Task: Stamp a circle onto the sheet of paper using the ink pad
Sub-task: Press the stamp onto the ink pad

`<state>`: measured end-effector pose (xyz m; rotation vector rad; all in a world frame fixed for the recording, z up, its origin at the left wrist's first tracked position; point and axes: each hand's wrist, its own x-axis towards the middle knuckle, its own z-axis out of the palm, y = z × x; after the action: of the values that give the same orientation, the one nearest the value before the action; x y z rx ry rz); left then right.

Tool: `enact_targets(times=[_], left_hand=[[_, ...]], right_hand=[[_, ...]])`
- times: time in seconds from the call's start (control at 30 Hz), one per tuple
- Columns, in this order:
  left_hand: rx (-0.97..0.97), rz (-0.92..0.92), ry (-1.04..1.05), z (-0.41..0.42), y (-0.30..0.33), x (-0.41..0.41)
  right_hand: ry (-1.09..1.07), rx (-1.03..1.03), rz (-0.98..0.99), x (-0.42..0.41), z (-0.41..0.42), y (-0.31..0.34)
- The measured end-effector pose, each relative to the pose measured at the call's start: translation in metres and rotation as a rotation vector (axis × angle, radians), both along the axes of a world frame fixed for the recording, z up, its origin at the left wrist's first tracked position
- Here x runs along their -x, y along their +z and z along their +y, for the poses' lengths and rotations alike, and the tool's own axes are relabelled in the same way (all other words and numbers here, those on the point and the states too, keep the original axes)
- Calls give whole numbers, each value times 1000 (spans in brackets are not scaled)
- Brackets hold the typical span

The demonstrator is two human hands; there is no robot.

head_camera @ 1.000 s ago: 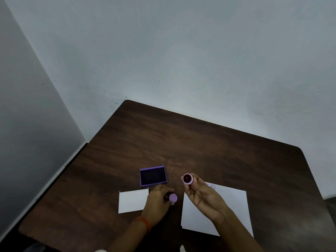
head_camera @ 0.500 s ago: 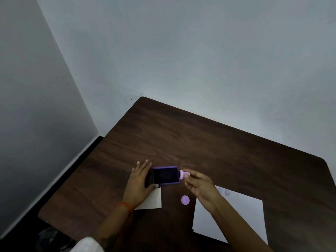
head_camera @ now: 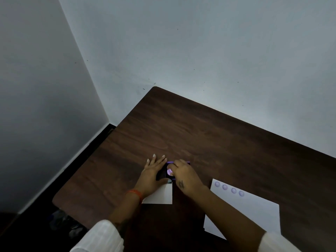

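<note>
The purple ink pad (head_camera: 162,175) lies open on the dark wooden table (head_camera: 200,131), mostly hidden by my hands. My left hand (head_camera: 152,172) rests against its left side, fingers spread flat and thumb along its near edge, holding it still. My right hand (head_camera: 184,176) pinches the small lilac round stamp (head_camera: 170,171) and holds it down on the pad's dark surface. The white sheet of paper (head_camera: 254,213) lies to the right, with several purple stamped circles (head_camera: 229,189) in a row along its far edge.
A small white card (head_camera: 162,196) lies on the table just below my left hand. The table's left edge drops to a dark floor. Grey walls close the corner behind the table.
My right hand has carried the stamp from the pad's right edge onto its surface. The left hand stays against the pad. The view has shifted, and the loose lilac cap is out of sight.
</note>
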<state>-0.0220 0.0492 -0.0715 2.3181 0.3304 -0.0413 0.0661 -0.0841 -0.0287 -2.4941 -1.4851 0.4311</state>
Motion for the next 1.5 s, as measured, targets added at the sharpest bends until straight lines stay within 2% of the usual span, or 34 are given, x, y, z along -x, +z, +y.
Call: enact_targets(times=[0.13,0.33,0.5,0.63,0.87,1.1,1.3,1.43,1.5], left_hand=[[28,5,-17,2,-3,0],[31,-58,28,0,-9,-1],[34,-43,26,0,-9,-2],[46,-41,37,0,-8,-2],[52,-10,45,0,-4,-2],[58,-8,47,0,-4,-2],[63,-14,51,0,-5,-2],[65,-14,53,-1,-4,-2],[58,-20,52,-1,-3,-2]], right_hand=[[55,30,-47,-4,1,2],[-91,-3,-9,7,6,2],[89,47,-15,-10,2,5],[11,20,-27,-4,5,2],[-49,-25,67,-1,2,4],[154,79,-20,-7,3,12],[-3,30,-34,8,5,2],[90,23,-17,-6,3,-1],[44,-11,10,-6,3,-3]])
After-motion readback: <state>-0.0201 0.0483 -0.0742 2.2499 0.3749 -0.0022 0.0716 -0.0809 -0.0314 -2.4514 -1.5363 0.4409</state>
